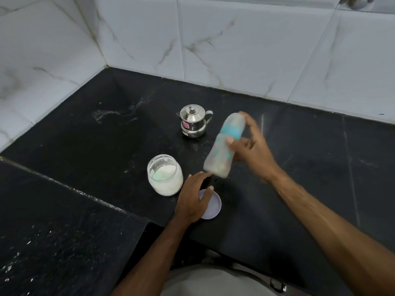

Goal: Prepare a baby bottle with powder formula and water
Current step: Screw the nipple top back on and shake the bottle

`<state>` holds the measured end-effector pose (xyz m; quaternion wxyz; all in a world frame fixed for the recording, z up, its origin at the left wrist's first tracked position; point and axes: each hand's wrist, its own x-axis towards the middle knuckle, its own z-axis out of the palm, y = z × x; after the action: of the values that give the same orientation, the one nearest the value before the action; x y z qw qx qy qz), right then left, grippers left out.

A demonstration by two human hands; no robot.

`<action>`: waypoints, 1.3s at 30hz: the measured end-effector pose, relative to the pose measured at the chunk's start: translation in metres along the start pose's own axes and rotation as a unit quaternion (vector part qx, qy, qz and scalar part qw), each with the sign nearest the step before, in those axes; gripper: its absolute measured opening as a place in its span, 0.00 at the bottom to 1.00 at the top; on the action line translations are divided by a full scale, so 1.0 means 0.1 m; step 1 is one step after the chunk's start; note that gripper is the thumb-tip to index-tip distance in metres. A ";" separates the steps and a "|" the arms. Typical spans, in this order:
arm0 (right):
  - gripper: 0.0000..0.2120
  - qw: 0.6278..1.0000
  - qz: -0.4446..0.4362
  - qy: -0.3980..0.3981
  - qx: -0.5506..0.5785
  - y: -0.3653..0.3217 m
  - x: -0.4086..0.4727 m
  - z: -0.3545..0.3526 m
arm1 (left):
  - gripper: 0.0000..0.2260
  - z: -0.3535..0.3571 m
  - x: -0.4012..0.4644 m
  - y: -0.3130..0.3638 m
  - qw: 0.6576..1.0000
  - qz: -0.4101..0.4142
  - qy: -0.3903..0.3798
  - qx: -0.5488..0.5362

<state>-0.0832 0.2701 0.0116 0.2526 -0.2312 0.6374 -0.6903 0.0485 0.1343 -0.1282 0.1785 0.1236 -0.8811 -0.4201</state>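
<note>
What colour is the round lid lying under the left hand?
Pale lilac; the lid shows in the head view, on the black counter.

Our right hand [248, 146] is raised well forward, blurred, thumb and fingers wrapped round a tilted baby bottle [223, 146]; the right forearm stretches in bare from the lower right corner; our left hand [193, 199] lies palm down, fingers straight and slightly spread, resting on a round lid [211, 207]; the left forearm comes up bare from the bottom edge.
</note>
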 end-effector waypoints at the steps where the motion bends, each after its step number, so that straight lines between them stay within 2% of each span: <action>1: 0.33 0.998 0.019 -0.062 -0.027 0.03 -0.05 0.04 | 0.19 0.00 0.00 -0.02 1.000 0.001 -0.002 -0.003; 2: 0.34 0.992 0.033 -0.112 -0.050 0.05 -0.10 0.06 | 0.19 0.00 0.00 -0.03 1.000 0.003 -0.004 -0.004; 3: 0.35 0.989 0.033 -0.127 -0.061 0.06 -0.10 0.07 | 0.19 0.00 0.01 -0.03 1.000 0.006 -0.003 -0.005; 4: 0.35 0.992 0.022 -0.109 -0.052 0.05 -0.08 0.06 | 0.20 0.00 0.01 -0.03 1.000 0.005 0.003 -0.002; 7: 0.35 0.997 -0.020 0.051 0.046 -0.05 0.07 -0.04 | 0.21 -0.01 -0.01 0.01 1.000 0.002 0.001 0.005; 9: 0.33 0.991 -0.043 0.096 0.088 -0.07 0.10 -0.08 | 0.21 -0.01 -0.01 0.02 1.000 0.000 -0.009 0.007; 11: 0.34 0.998 -0.019 0.043 0.050 -0.03 -0.01 -0.04 | 0.22 -0.01 0.00 -0.01 1.000 -0.006 -0.012 0.013; 14: 0.35 0.989 0.045 -0.122 -0.063 0.05 -0.19 0.06 | 0.21 0.01 0.02 -0.08 0.999 -0.002 -0.034 0.030; 15: 0.35 0.989 0.044 -0.125 -0.067 0.04 -0.19 0.07 | 0.22 0.02 0.02 -0.09 0.999 -0.004 -0.032 0.026; 19: 0.34 0.998 -0.007 0.047 0.032 -0.07 0.00 -0.01 | 0.22 -0.01 -0.01 0.01 1.000 -0.003 -0.008 0.007; 20: 0.33 0.997 -0.017 0.064 0.041 -0.07 0.02 -0.02 | 0.22 -0.02 -0.02 0.02 1.000 -0.001 -0.009 0.005; 22: 0.33 1.000 -0.005 0.019 0.017 -0.03 -0.04 0.02 | 0.20 -0.02 -0.01 0.02 1.000 -0.002 -0.006 -0.001; 24: 0.34 0.994 0.030 -0.091 -0.043 0.03 -0.15 0.08 | 0.18 -0.02 0.01 -0.01 1.000 -0.003 -0.006 -0.001; 25: 0.35 0.990 0.039 -0.122 -0.062 0.06 -0.18 0.09 | 0.18 -0.01 0.01 -0.04 1.000 -0.002 -0.011 0.004; 26: 0.35 0.990 0.034 -0.119 -0.062 0.05 -0.17 0.08 | 0.18 0.00 0.01 -0.05 1.000 0.000 -0.015 0.009; 30: 0.31 0.997 -0.011 0.079 0.016 -0.05 0.01 -0.03 | 0.22 -0.01 -0.01 -0.02 1.000 0.001 -0.012 0.009; 31: 0.31 0.995 -0.016 0.097 0.029 -0.04 0.01 -0.04 | 0.22 -0.01 -0.01 -0.01 1.000 0.002 -0.013 0.009; 32: 0.31 0.996 -0.012 0.084 0.029 -0.03 -0.02 -0.02 | 0.22 -0.01 -0.01 -0.01 1.000 0.004 -0.014 0.010; 35: 0.34 0.996 0.034 -0.072 -0.051 0.05 -0.21 0.08 | 0.22 -0.01 0.01 -0.07 0.999 0.002 -0.031 0.019; 36: 0.34 0.992 0.037 -0.098 -0.069 0.07 -0.23 0.10 | 0.22 0.00 0.02 -0.08 0.999 -0.001 -0.035 0.018; 37: 0.34 0.994 0.029 -0.088 -0.065 0.07 -0.21 0.10 | 0.22 -0.01 0.01 -0.07 0.999 -0.003 -0.033 0.014; 39: 0.32 1.000 0.008 0.014 -0.010 0.02 -0.12 0.05 | 0.21 -0.01 0.01 -0.05 1.000 -0.001 -0.021 0.011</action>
<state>-0.0707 0.2734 0.0103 0.2471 -0.2187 0.6496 -0.6849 0.0484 0.1305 -0.1314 0.1583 0.1173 -0.8891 -0.4131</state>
